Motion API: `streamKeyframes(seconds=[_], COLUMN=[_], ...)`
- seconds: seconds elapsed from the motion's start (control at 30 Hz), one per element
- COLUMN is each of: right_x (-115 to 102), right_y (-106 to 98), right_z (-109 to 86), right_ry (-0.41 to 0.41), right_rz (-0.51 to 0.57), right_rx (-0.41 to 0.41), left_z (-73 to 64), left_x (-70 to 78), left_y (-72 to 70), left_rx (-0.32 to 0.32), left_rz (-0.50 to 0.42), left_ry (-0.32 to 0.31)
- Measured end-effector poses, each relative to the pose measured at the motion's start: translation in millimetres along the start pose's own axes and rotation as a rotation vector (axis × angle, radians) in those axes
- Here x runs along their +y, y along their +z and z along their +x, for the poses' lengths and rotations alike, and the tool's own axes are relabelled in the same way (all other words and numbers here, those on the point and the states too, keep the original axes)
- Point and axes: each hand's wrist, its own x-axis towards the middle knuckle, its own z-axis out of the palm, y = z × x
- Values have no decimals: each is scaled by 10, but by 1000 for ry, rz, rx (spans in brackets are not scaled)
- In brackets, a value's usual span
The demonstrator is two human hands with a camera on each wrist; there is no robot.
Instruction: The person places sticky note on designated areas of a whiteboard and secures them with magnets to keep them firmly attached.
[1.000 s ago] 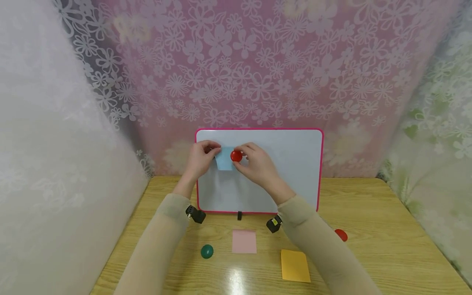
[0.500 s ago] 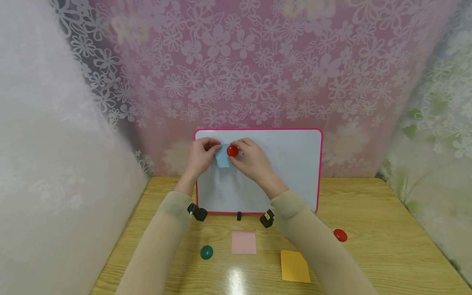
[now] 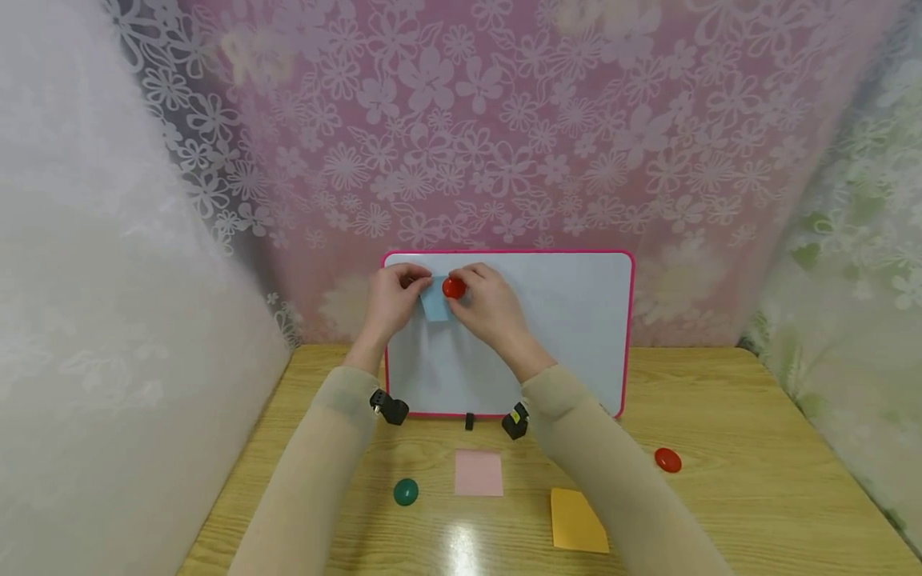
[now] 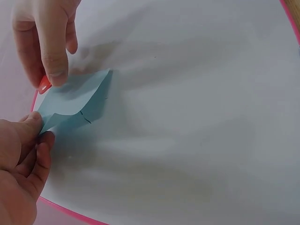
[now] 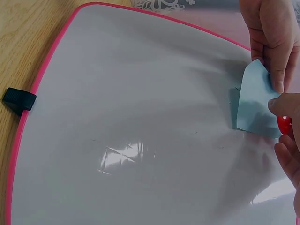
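A light blue sticky note [image 3: 435,306] is at the upper left of a pink-framed whiteboard [image 3: 562,336]. My left hand [image 3: 392,300] pinches the note's upper left corner between thumb and fingers. In the left wrist view the blue note [image 4: 75,96] bows outward, its lower edge lifted off the board over its own shadow. My right hand [image 3: 493,308] grips a round red magnet [image 3: 453,288] between thumb and fingers, right at the note's upper right corner. The right wrist view shows the red magnet [image 5: 284,124] partly hidden by the fingers.
On the wooden table [image 3: 720,416] lie a pink sticky note [image 3: 479,473], a green magnet [image 3: 406,492], an orange note [image 3: 578,520] partly under the right sleeve, and another red magnet [image 3: 667,460]. A black clip [image 3: 470,422] sits at the board's bottom edge.
Both hands have moved slightly up the board with the blue note. The right hand has also shifted left with the red magnet, closer to the left hand.
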Motion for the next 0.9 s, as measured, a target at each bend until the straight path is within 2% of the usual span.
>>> streamKeyframes(seconds=[0.37, 0.73, 0.9], right_x=[-7, 0, -30], right_y=[61, 81, 105], right_z=[46, 68, 94], right_ry=[23, 14, 9], right_rz=[-31, -39, -58], right_rx=[-40, -31, -30], left_z=[34, 45, 44], left_x=[29, 18, 2], left_y=[7, 31, 43], left_rx=[5, 6, 19], left_rz=[-16, -5, -1], left_ry=[20, 14, 37])
